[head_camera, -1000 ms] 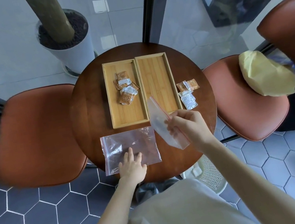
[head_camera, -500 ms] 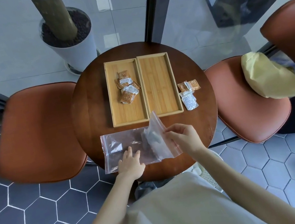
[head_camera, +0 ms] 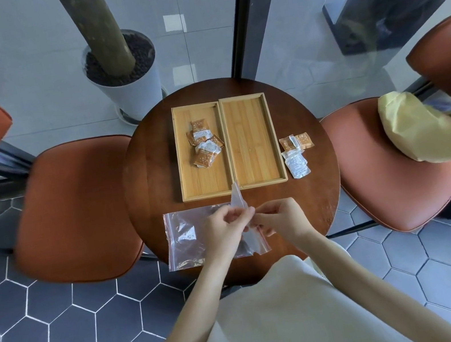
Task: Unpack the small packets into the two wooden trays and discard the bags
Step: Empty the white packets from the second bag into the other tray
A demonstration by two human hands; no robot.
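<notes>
While both hands are pinching one upright bag (head_camera: 239, 198) | left hand (head_camera: 222, 228), right hand (head_camera: 283, 221) gripping it (over flat bag (head_camera: 188, 237)) | packets (head_camera: 204, 143) lying in left tray (head_camera: 205, 180) | others (head_camera: 295, 152) sitting on counter (head_camera: 151, 168) beside right tray (head_camera: 256, 165)

The small packets (head_camera: 204, 144) in the left wooden tray (head_camera: 206, 186) carry print too small to read.

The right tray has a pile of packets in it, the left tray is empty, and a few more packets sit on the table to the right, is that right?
Swapped. The head view shows the pile of packets in the left tray and the right tray empty. More packets do lie on the table to the right.
</notes>
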